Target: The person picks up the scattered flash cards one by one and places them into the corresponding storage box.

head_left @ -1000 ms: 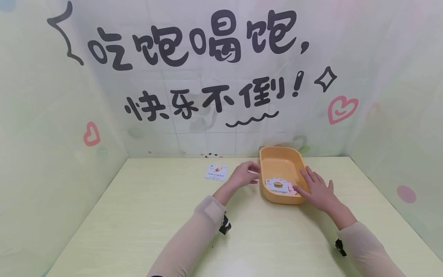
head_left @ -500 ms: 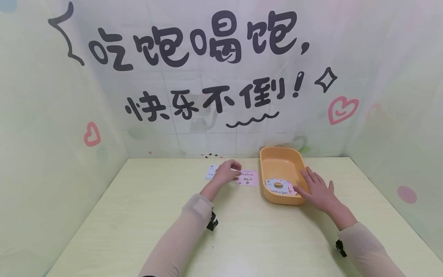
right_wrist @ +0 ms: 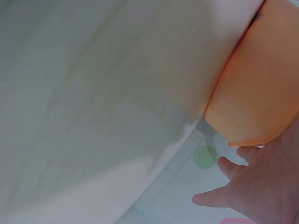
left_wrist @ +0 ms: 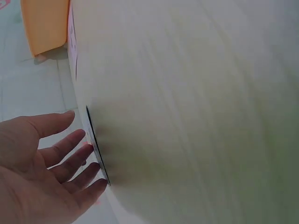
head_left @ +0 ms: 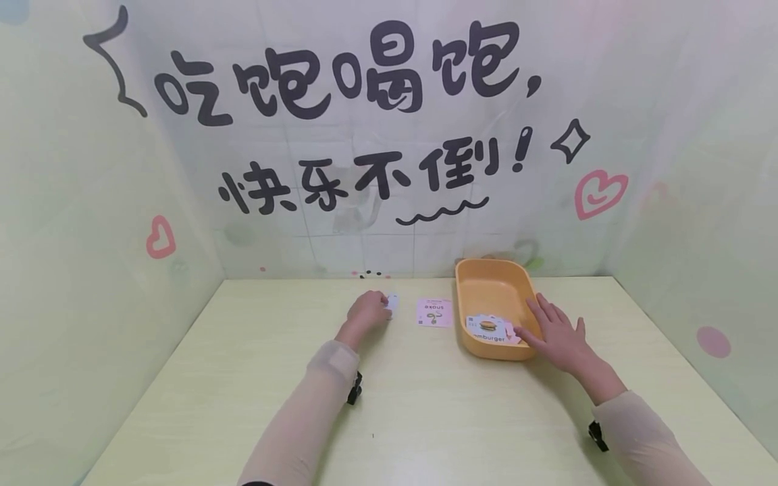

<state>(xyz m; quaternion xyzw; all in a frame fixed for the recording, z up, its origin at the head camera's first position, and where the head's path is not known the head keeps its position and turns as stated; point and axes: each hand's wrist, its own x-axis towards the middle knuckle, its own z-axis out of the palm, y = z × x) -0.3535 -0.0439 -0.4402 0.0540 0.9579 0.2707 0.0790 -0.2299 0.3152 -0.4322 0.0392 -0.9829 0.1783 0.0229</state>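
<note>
My left hand (head_left: pixel 367 309) is over a small white card (head_left: pixel 394 306), hiding most of it. In the left wrist view the loosely bent fingers touch that card (left_wrist: pixel 97 147), which lies flat on the table; the thumb stands apart from it. A pink card reading "snake" (head_left: pixel 434 313) lies to the right, upside down to me. Beside it stands an orange bin (head_left: pixel 497 271). Several cards are in its near end, a hamburger card (head_left: pixel 488 327) on top. My right hand (head_left: pixel 562 339) rests on the bin's right rim, fingers spread and fairly straight.
The pale wooden table (head_left: pixel 425 412) runs back to a printed curtain (head_left: pixel 365 250) with large dark lettering. Curtain walls (head_left: pixel 79 270) also close off both sides. The bin stands near the table's back edge.
My left hand has moved left from beside the bin to the white card. The snake card, hidden a second ago, now shows on the table. The right hand and bin have stayed put.
</note>
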